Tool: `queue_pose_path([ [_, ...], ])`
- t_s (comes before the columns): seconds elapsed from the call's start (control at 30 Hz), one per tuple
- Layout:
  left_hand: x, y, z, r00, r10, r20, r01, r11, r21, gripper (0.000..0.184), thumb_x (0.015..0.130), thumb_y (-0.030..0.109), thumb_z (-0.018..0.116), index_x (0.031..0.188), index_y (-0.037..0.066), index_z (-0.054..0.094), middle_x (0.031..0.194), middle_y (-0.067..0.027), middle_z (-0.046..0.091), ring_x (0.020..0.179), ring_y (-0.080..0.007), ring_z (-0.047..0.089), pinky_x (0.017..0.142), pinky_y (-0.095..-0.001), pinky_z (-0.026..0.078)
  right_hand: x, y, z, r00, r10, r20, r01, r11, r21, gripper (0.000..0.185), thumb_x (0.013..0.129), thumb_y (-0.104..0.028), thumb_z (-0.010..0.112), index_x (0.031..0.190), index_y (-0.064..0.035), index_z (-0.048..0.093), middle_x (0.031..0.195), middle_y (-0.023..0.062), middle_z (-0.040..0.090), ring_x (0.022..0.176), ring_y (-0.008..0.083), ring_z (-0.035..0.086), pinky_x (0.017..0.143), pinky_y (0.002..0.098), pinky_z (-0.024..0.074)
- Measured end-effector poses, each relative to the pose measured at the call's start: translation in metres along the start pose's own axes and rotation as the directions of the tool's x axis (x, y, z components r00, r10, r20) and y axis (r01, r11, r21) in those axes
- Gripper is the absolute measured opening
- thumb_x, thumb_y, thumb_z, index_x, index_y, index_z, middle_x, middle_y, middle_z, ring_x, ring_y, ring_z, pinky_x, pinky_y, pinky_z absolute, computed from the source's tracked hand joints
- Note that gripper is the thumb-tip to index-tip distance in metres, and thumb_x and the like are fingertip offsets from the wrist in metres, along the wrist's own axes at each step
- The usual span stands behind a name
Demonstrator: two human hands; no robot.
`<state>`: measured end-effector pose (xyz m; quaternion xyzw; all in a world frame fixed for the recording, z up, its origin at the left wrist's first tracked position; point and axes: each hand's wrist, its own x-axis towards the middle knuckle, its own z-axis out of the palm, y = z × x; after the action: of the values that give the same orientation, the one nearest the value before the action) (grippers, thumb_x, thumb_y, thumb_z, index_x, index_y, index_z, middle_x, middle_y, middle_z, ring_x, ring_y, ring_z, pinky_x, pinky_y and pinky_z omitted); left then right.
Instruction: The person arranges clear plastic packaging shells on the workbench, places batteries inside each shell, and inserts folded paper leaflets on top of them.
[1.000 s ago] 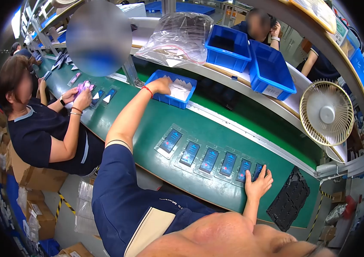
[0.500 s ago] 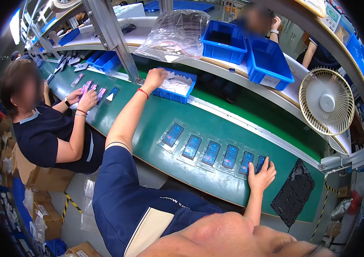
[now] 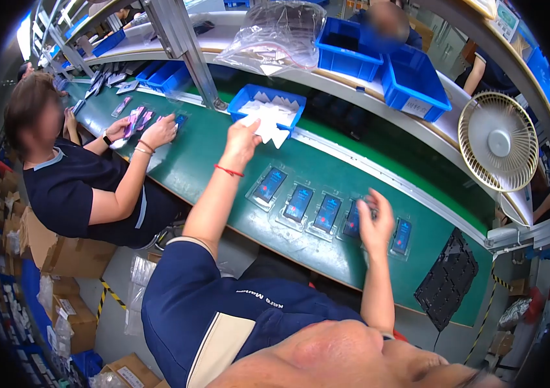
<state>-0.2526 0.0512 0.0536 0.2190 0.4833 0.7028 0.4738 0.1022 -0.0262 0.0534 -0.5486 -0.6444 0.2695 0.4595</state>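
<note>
My left hand (image 3: pixel 242 141) grips a bunch of white paper pieces (image 3: pixel 267 129) with pointed corners, just in front of a blue bin (image 3: pixel 235 103) that holds more white pieces. Several dark phone-like devices with blue printing, each in a clear plastic tray, lie in a row on the green bench; the leftmost device (image 3: pixel 270 185) is nearest my left arm. Over the right part of the row hovers my right hand (image 3: pixel 377 223), thumb and fingers apart, nothing visible in it. It partly covers one device (image 3: pixel 352 220); the rightmost device (image 3: pixel 402 235) lies beside it.
A black moulded tray (image 3: pixel 446 278) lies at the bench's right end. Above stand a fan (image 3: pixel 498 142), blue bins (image 3: pixel 415 84) and a clear plastic bag (image 3: pixel 278 35) on a shelf. At left, a co-worker (image 3: pixel 74 168) handles pink-purple items (image 3: pixel 135 121). A metal post (image 3: pixel 184 52) rises behind the bench.
My left hand has come back from the bin towards me, now with white paper pieces in it. My right hand has lifted and shifted left from the row's right end, uncovering the rightmost device.
</note>
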Motion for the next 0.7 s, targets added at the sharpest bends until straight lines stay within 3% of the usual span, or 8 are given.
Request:
queue_pose_path([
  [0.13,-0.060,-0.036,0.014,0.999,-0.033,0.020,0.036,0.979,-0.202,0.022,0.088,0.003,0.057,0.109,-0.002,0.055,0.100,-0.0121,0.064,0.083,-0.0242,0.066,0.064,-0.0349,0.057,0.016,-0.028,0.100,0.955,-0.034,0.294,-0.094,0.908,0.409,0.041,0.079,-0.015,0.072,0.114,-0.0006,0.057,0.086,0.0080,0.066,0.078,0.0123,0.061,0.071,0.0262,0.0497],
  [0.33,-0.083,-0.047,-0.018,0.972,0.045,-0.230,-0.094,0.974,-0.206,0.018,0.088,0.002,0.058,0.106,-0.001,0.056,0.098,-0.0116,0.064,0.081,-0.0220,0.066,0.059,-0.0320,0.056,0.012,-0.052,0.157,0.847,0.107,0.520,-0.294,0.910,0.292,0.016,0.080,-0.008,0.068,0.094,-0.0019,0.065,0.081,0.0050,0.066,0.076,0.0125,0.060,0.069,0.0263,0.0463],
  [0.37,-0.083,-0.042,-0.027,0.960,0.072,-0.272,-0.127,0.973,-0.192,0.018,0.088,0.001,0.058,0.105,-0.001,0.056,0.098,-0.0119,0.064,0.080,-0.0212,0.066,0.058,-0.0309,0.055,0.008,-0.056,0.160,0.934,-0.209,0.291,0.159,0.970,0.186,0.013,0.077,-0.008,0.069,0.088,-0.0027,0.066,0.078,0.0038,0.065,0.074,0.0146,0.060,0.072,0.0292,0.0453],
  [0.4,-0.084,-0.039,-0.032,0.956,0.071,-0.283,-0.128,0.973,-0.191,0.018,0.088,0.001,0.058,0.105,-0.001,0.056,0.098,-0.0119,0.064,0.080,-0.0212,0.066,0.058,-0.0309,0.055,0.005,-0.058,0.162,0.828,-0.551,0.102,0.556,0.831,-0.024,0.010,0.073,-0.008,0.070,0.082,-0.0035,0.067,0.075,0.0025,0.064,0.072,0.0167,0.059,0.074,0.0322,0.0443],
  [0.43,-0.085,-0.037,-0.036,0.949,0.094,-0.301,-0.153,0.972,-0.178,0.017,0.088,0.001,0.057,0.104,-0.001,0.057,0.098,-0.0120,0.064,0.080,-0.0211,0.066,0.058,-0.0298,0.055,0.003,-0.056,0.165,0.776,-0.595,0.209,0.622,0.776,-0.102,0.014,0.074,-0.012,0.068,0.087,-0.0074,0.068,0.082,0.0063,0.065,0.083,0.0255,0.058,0.086,0.0385,0.0392],
  [0.57,-0.092,-0.033,-0.032,0.949,0.117,-0.294,-0.178,0.965,-0.193,0.016,0.088,0.001,0.057,0.104,-0.001,0.057,0.099,-0.0124,0.064,0.080,-0.0210,0.066,0.060,-0.0292,0.056,-0.006,-0.058,0.163,0.671,-0.559,0.487,0.713,0.665,-0.221,0.028,0.072,-0.018,0.069,0.097,-0.0063,0.067,0.101,0.0083,0.062,0.100,0.0262,0.052,0.090,0.0441,0.0344],
  [0.67,-0.096,-0.041,-0.027,0.964,0.117,-0.240,-0.177,0.954,-0.242,0.017,0.088,0.000,0.057,0.105,-0.002,0.056,0.098,-0.0121,0.064,0.081,-0.0211,0.066,0.062,-0.0304,0.056,-0.003,-0.062,0.149,0.758,-0.521,0.392,0.615,0.771,-0.164,0.035,0.072,-0.019,0.070,0.104,-0.0043,0.065,0.100,0.0082,0.063,0.099,0.0274,0.052,0.093,0.0434,0.0322],
  [0.7,-0.098,-0.043,-0.023,0.970,0.126,-0.209,-0.181,0.945,-0.272,0.018,0.088,-0.001,0.057,0.105,-0.002,0.055,0.098,-0.0116,0.064,0.082,-0.0208,0.065,0.064,-0.0312,0.056,-0.001,-0.065,0.145,0.804,-0.509,0.307,0.568,0.810,-0.144,0.034,0.074,-0.017,0.070,0.104,-0.0023,0.064,0.093,0.0084,0.066,0.090,0.0226,0.058,0.088,0.0386,0.0398],
])
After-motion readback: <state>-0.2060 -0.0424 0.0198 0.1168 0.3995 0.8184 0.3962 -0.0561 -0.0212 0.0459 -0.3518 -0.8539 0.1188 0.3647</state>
